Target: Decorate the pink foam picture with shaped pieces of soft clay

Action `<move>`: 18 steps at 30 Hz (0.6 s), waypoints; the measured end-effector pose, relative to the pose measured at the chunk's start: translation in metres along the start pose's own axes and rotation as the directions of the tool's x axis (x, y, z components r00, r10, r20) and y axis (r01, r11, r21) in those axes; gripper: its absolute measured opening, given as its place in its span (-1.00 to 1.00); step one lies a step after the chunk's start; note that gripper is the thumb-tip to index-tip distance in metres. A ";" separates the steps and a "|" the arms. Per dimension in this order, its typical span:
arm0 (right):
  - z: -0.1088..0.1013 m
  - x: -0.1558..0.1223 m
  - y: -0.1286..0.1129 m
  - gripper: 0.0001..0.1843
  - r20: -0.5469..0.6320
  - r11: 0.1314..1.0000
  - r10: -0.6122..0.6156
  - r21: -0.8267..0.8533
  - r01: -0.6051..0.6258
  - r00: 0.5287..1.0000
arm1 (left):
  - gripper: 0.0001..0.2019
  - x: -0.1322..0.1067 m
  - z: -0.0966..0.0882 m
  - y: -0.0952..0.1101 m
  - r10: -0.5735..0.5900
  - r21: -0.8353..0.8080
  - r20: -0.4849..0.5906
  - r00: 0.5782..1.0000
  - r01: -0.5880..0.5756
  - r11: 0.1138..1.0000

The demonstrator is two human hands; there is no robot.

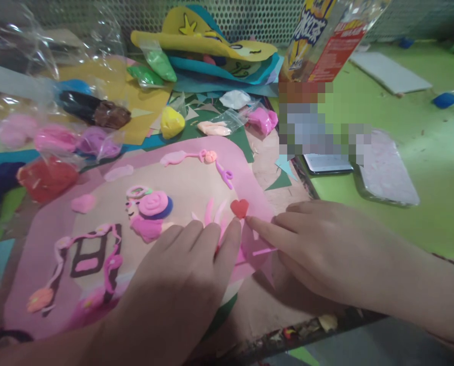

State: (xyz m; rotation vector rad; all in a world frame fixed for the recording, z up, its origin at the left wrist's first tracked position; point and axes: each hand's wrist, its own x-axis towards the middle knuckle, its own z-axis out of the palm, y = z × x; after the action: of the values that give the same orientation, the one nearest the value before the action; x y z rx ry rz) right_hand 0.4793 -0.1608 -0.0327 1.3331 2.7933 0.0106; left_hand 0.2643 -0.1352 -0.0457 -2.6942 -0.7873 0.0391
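Observation:
A small red clay heart (239, 208) lies near the right border of a pink-edged picture (246, 152). The index fingertip of my right hand (326, 249) touches the heart's lower right edge. A thin bright pink stick (264, 251) pokes out from under that hand, whose other fingers are bent and seem closed round it. My left hand (181, 284) rests over the picture, fingers bent down but apart, its index fingertip just below the heart. Its other fingertips are hidden. A clay snail (154, 206) and a dark clay frame (92, 249) with pink trim decorate the sheet.
Bagged clay lies behind the picture, including yellow (172, 122), red (47, 178) and magenta (263, 119) lumps. A bottle (322, 40) stands at the back. Right of the picture lie a phone (328, 163) and a pale, pink-patterned case (387, 168). Paper scraps are scattered about.

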 end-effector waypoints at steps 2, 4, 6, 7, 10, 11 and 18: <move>0.000 0.000 0.000 -0.65 -0.002 1.000 0.005 0.002 -0.005 1.000 | -0.56 0.002 0.000 0.000 0.003 0.000 -0.010 1.000 -0.003 1.000; 0.000 -0.001 0.000 -0.67 -0.002 1.000 0.013 0.013 -0.013 1.000 | -0.57 0.003 -0.001 0.001 0.007 0.001 -0.013 1.000 -0.007 1.000; -0.001 -0.001 -0.001 -0.69 0.001 0.999 0.009 0.030 -0.009 1.000 | -0.57 0.003 -0.003 0.001 0.011 -0.004 -0.007 1.000 -0.011 1.000; -0.002 -0.001 -0.001 -0.69 0.007 0.999 0.000 0.041 0.000 1.000 | -0.56 0.003 -0.004 0.001 0.010 -0.012 -0.007 1.000 -0.010 1.000; -0.005 0.000 -0.003 -0.66 0.035 0.995 -0.048 0.093 0.045 0.998 | -0.55 0.000 -0.007 0.002 0.005 -0.062 -0.009 1.000 -0.006 0.998; -0.007 0.001 -0.003 -0.67 0.051 0.991 -0.069 0.119 0.062 0.996 | -0.57 -0.002 -0.008 0.002 0.012 -0.086 -0.009 1.000 -0.013 0.996; -0.016 0.001 -0.004 -0.69 0.021 0.947 -0.227 0.238 0.215 0.974 | -0.73 -0.020 -0.007 0.003 0.113 -0.165 -0.154 0.982 -0.138 0.977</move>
State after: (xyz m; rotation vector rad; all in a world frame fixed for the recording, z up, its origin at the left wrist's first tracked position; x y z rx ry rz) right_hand 0.4748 -0.1629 -0.0168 1.0293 2.9575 -0.3658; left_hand 0.2493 -0.1500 -0.0416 -2.8701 -0.6013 -0.2024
